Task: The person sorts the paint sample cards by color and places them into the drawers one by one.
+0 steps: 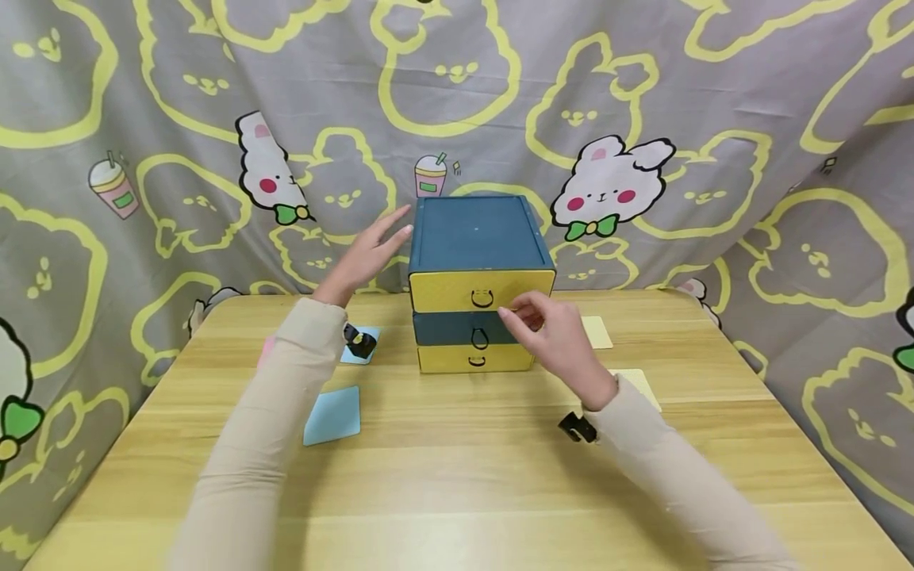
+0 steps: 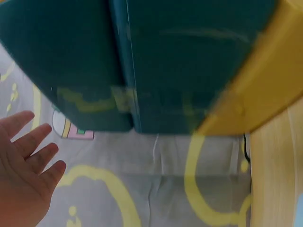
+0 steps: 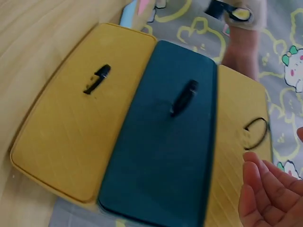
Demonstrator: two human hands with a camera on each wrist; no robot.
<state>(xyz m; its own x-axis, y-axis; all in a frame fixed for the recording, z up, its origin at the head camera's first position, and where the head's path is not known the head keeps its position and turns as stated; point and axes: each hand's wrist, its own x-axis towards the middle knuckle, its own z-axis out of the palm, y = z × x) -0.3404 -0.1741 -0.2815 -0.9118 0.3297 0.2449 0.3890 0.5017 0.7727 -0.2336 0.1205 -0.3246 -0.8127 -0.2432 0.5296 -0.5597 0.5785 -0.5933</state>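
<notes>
A small chest of three drawers [image 1: 474,230] stands upright on the table, with a dark blue top. Its upper drawer [image 1: 446,292] and lower drawer [image 1: 450,359] have yellow fronts; the middle drawer [image 1: 446,328] is dark blue. Each front carries a black loop handle [image 1: 481,299], and all three fronts sit closed. Beside the chest's upper left edge, my left hand [image 1: 369,255] is raised with fingers extended and nothing held. In front of the upper drawer, my right hand [image 1: 560,333] hovers just right of the loop, fingers loosely bent and holding nothing.
Two blue paper squares [image 1: 333,415] lie left of the chest, one partly behind the left wrist's black camera mount [image 1: 359,342]. A pink piece [image 1: 266,351] peeks out by the left sleeve. To the right lie two pale yellow squares [image 1: 597,332]. A patterned curtain [image 1: 485,103] hangs behind.
</notes>
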